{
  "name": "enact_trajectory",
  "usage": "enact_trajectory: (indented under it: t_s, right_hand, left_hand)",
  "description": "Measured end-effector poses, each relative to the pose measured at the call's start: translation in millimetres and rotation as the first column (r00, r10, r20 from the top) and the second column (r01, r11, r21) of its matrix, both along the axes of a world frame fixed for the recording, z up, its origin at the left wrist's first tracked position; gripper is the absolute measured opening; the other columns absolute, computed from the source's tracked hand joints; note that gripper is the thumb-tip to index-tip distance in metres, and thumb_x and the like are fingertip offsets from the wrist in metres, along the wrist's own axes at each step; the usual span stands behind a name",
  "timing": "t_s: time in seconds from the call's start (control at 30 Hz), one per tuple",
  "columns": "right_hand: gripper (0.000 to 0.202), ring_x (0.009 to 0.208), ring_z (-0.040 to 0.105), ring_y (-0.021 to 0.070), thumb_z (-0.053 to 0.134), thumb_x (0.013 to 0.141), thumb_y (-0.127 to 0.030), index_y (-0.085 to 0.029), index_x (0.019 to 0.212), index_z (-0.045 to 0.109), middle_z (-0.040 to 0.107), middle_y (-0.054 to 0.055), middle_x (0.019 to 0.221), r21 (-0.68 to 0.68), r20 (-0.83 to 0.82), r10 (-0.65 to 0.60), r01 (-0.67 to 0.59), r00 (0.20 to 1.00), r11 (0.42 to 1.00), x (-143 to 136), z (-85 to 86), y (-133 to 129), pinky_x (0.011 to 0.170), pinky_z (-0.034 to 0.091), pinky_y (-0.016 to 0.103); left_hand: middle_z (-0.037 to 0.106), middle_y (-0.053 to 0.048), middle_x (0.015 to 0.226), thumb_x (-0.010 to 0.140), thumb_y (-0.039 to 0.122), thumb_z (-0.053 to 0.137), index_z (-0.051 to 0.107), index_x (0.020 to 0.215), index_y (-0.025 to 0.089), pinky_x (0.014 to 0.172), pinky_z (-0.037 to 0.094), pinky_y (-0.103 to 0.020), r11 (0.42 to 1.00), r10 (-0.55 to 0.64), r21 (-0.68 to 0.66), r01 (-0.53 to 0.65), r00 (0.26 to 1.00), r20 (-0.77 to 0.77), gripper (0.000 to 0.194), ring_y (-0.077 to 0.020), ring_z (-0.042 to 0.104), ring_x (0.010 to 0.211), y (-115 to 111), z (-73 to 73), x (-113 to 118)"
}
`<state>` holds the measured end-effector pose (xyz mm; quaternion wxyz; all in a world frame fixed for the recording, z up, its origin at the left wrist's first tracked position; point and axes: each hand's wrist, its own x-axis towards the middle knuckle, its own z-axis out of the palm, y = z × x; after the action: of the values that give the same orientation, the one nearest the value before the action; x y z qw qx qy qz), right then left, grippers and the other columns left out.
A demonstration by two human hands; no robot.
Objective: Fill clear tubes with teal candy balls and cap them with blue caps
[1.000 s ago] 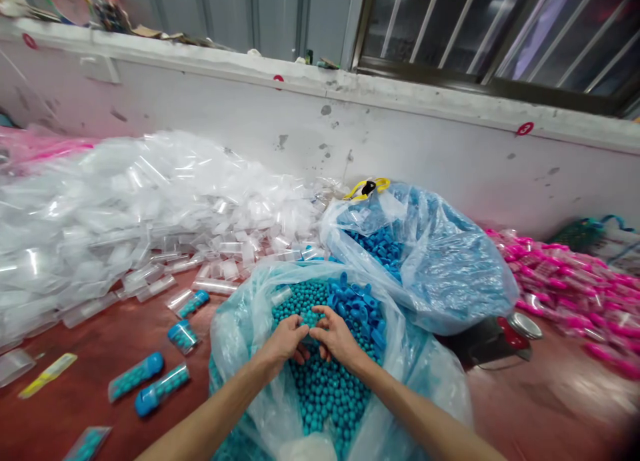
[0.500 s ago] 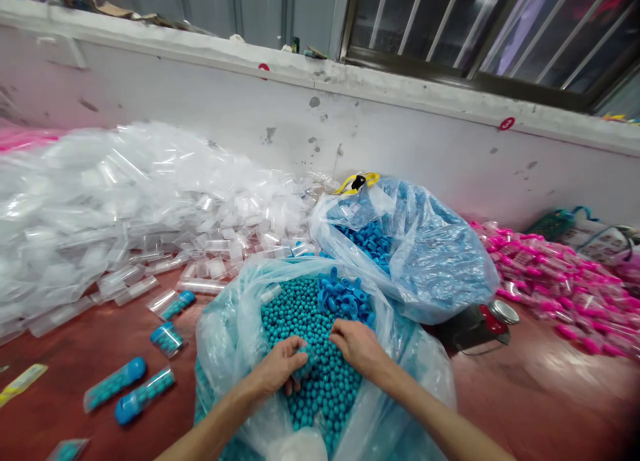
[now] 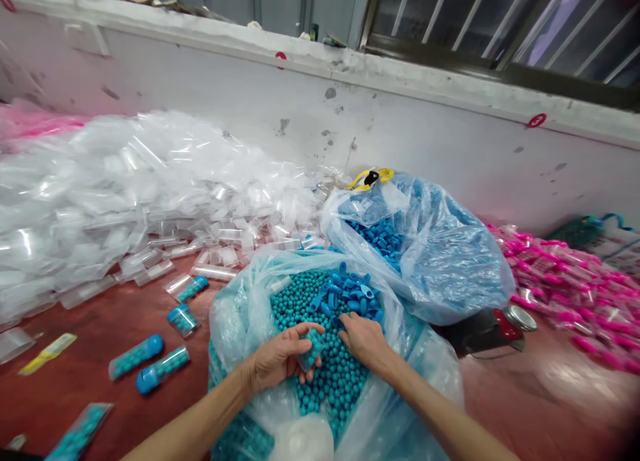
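Observation:
In the head view, my left hand [image 3: 283, 357] is closed around a short clear tube [image 3: 311, 351] filled with teal beads, held just above the bead heap. My right hand [image 3: 365, 337] has its fingers bent together at the near edge of a pile of blue caps [image 3: 345, 291]. Its fingertips are partly hidden, so whether a cap sits in them is unclear. Both hands are over an open plastic bag [image 3: 233, 314] of teal beads [image 3: 340, 387], on which the blue caps lie. A white rounded object [image 3: 305, 439] rests at the bag's near side.
Filled tubes with blue caps [image 3: 163, 367] lie on the red table [image 3: 200, 414] at left. Behind them is a large heap of clear empty tubes [image 3: 165, 174]. A second bag [image 3: 450, 247] holds more blue caps. Pink packed tubes [image 3: 560, 281] are piled at right, near a dark metal-lidded container [image 3: 480, 331].
My left hand has lifted and turned the bead-filled tube, which now shows more clearly. My right hand has shifted slightly towards the blue caps. The view has swung a little left.

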<state>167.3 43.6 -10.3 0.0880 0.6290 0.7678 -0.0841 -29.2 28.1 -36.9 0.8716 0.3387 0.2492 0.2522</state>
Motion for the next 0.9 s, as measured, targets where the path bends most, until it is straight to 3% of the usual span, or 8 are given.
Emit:
enact_trajectory:
  t_s: [0.1,0.27,0.5,0.57,0.7,0.73,0.8,0.9]
  right_hand:
    - [0.022,0.087,0.06,0.0199,0.045,0.083,-0.034,-0.02,0.097,0.053,0.061,0.007,0.096,0.024,-0.03,-0.012,0.012,0.999,1.0,-8,-0.3,4,0.067,0.04,0.026]
    - [0.021,0.088,0.059,0.0233,0.043,0.083,-0.031,-0.016,0.094,0.054,0.062,0.011,0.095,0.031,-0.081,-0.063,0.066,0.995,0.997,-22,-3.6,15,0.069,0.04,0.03]
    - [0.015,0.086,0.059,0.0222,0.047,0.079,-0.022,-0.015,0.086,0.058,0.065,0.009,0.088,-0.077,-0.175,-0.035,0.021,0.984,0.997,-6,-2.6,16,0.069,0.039,0.027]
    - [0.021,0.079,0.061,0.0179,0.045,0.081,-0.023,-0.015,0.096,0.056,0.065,0.006,0.085,-0.115,-0.224,-0.039,0.014,0.974,0.993,0,-1.8,14,0.065,0.04,0.024]
    - [0.038,0.06,0.06,0.013,0.029,0.087,-0.021,-0.014,0.124,0.036,0.064,0.004,0.082,-0.206,-0.364,-0.135,0.062,0.921,0.977,2,5.0,4,0.055,0.04,0.022]
    - [0.039,0.066,0.06,0.0134,0.028,0.087,-0.019,-0.016,0.125,0.036,0.063,0.005,0.087,-0.166,-0.36,-0.111,0.053,0.926,0.985,1,7.9,0,0.058,0.041,0.022]
    - [0.039,0.082,0.057,0.015,0.03,0.086,-0.013,-0.024,0.122,0.043,0.059,0.006,0.099,-0.025,-0.267,0.059,-0.068,0.962,0.997,-1,13.2,-7,0.065,0.04,0.022]
    - [0.035,0.087,0.052,0.0167,0.034,0.085,-0.014,-0.031,0.109,0.053,0.052,0.004,0.108,0.062,-0.087,0.375,-0.37,0.923,0.927,-5,13.3,-15,0.065,0.039,0.023]
  left_hand:
    - [0.062,-0.002,0.071,0.073,0.034,0.057,0.041,0.099,0.019,0.04,0.037,-0.018,0.999,0.022,0.032,-0.02,0.998,-0.052,0.034,-0.0119,0.059,0.05,-1,-3.2,2]
    - [0.058,0.002,0.062,0.067,0.042,0.061,0.041,0.093,0.018,0.031,0.026,-0.015,0.98,0.185,0.112,-0.162,0.95,-0.251,0.041,-0.0081,0.053,0.04,-3,-9.0,8]
    - [0.059,0.001,0.068,0.066,0.043,0.062,0.039,0.096,0.019,0.036,0.028,-0.015,0.979,0.203,0.052,-0.197,0.961,-0.187,0.044,-0.0082,0.054,0.045,-3,-5.2,5]
    - [0.059,0.001,0.068,0.066,0.043,0.062,0.04,0.096,0.019,0.035,0.028,-0.015,0.982,0.19,0.057,-0.183,0.963,-0.193,0.044,-0.0078,0.054,0.044,-3,-6.5,5]
    - [0.058,0.002,0.065,0.069,0.042,0.06,0.041,0.094,0.019,0.033,0.026,-0.014,0.982,0.184,0.085,-0.169,0.961,-0.208,0.04,-0.007,0.052,0.041,-2,-11.4,6]
    - [0.058,0.002,0.064,0.069,0.043,0.059,0.041,0.094,0.019,0.033,0.025,-0.014,0.983,0.179,0.086,-0.165,0.962,-0.204,0.039,-0.007,0.052,0.041,-2,-11.9,6]
    - [0.058,0.002,0.065,0.07,0.043,0.059,0.041,0.093,0.019,0.033,0.024,-0.014,0.986,0.156,0.081,-0.144,0.971,-0.178,0.038,-0.0069,0.053,0.042,-2,-10.8,5]
    - [0.059,0.0,0.072,0.07,0.04,0.061,0.042,0.097,0.021,0.035,0.023,-0.014,0.994,0.088,0.082,-0.079,0.988,-0.124,0.038,-0.0071,0.054,0.046,-2,-3.1,1]
